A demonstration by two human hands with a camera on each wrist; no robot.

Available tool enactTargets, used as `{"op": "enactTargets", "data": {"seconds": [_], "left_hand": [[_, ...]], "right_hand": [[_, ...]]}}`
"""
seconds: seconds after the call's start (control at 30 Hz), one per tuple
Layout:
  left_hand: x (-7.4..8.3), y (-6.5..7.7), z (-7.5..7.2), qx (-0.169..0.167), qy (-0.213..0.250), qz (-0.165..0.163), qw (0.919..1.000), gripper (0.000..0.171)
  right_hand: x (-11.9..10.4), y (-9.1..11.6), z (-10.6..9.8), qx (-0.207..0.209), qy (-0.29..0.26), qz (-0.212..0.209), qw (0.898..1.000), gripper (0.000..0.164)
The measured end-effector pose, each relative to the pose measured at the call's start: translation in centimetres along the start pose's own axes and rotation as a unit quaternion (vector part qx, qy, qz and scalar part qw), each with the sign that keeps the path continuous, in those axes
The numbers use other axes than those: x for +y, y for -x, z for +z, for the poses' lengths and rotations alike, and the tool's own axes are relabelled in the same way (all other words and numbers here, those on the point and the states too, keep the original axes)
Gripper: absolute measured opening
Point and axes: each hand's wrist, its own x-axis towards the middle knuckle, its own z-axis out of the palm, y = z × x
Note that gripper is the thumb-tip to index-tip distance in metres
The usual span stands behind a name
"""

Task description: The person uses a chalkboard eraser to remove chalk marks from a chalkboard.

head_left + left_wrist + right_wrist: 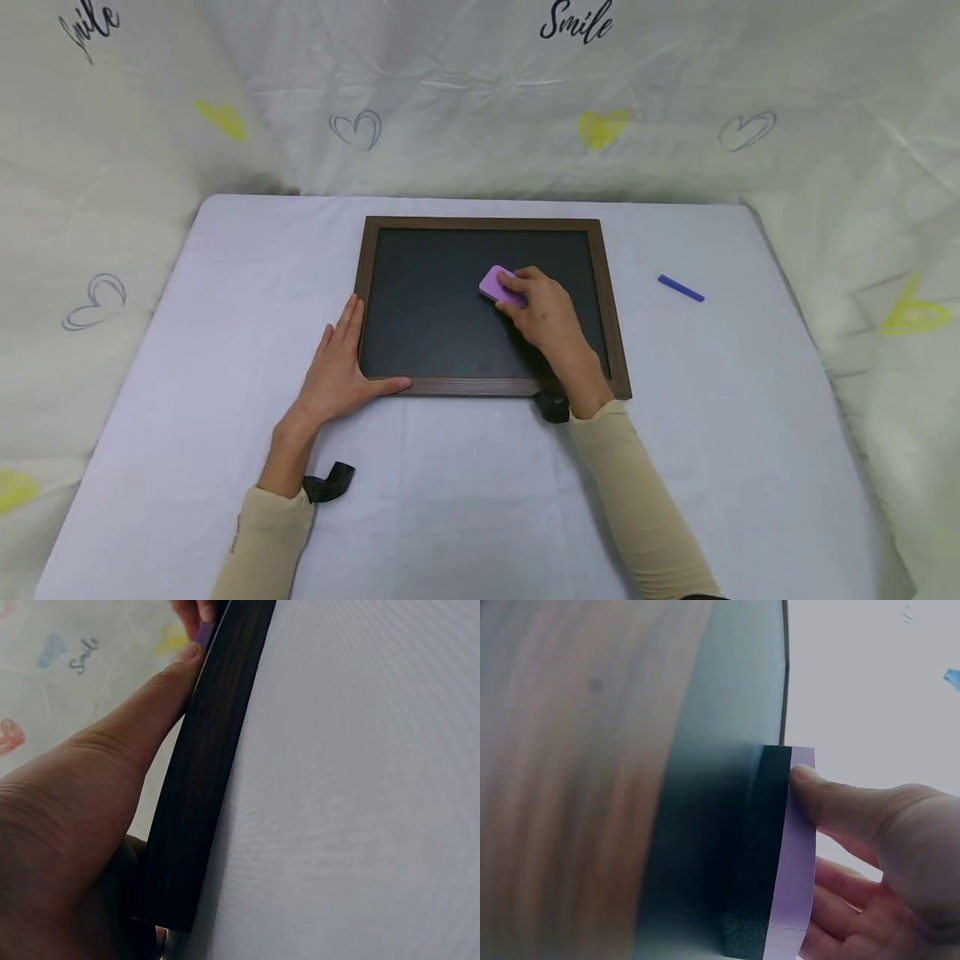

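Observation:
A small blackboard (435,317) with a brown wooden frame lies flat on the table. My left hand (336,379) rests at its lower left corner, fingers stretched along the left side and thumb on the bottom strip. The left wrist view shows that thumb lying along the dark frame edge (202,765). In my right hand (551,321) is a purple board eraser (493,285), pinched between thumb and fingers right of the board's middle. Seen from the right wrist, the eraser (791,862) has its dark felt side against the board surface. No writing shows on the visible black surface.
A blue stick (681,288), like chalk, lies on the white tabletop (720,375) to the right of the board. Pale cloth (480,158) printed with hearts and the word "Smile" hangs behind the table and along both sides.

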Motion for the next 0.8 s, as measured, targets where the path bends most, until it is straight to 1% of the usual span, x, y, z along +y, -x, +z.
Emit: {"op": "enactTargets", "data": {"seconds": [0.37,0.67,0.8], "left_hand": [[0.2,0.2,-0.2,-0.001,0.009,-0.005,0.9999,0.141],[0.1,0.1,-0.1,0.004,0.01,0.0,0.9999,0.142],[0.0,0.1,0.0,0.008,0.008,0.004,0.9999,0.142]], "right_hand": [[-2.3,-0.2,1.9,-0.024,0.0,-0.042,0.999,0.053],[-5.2,0.3,4.0,-0.05,0.013,-0.073,0.996,0.055],[-6.3,0.4,4.8,-0.062,0.018,-0.079,0.995,0.055]]}}
